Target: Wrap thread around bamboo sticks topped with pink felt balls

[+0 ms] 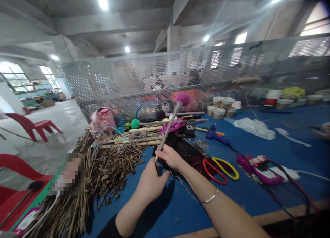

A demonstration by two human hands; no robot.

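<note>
My right hand is closed around the lower end of a thin stick that slants up and away and ends in a pink fluffy ball. My left hand is closed just below it, fingers curled at the stick's bottom tip. Both hands hover over the blue table. A silver bangle circles my right wrist.
A heap of dry brown twigs covers the table's left. Red and yellow scissors, a blue glue gun, a pink device and more sticks lie nearby. A mesh fence stands behind. Red chairs stand at left.
</note>
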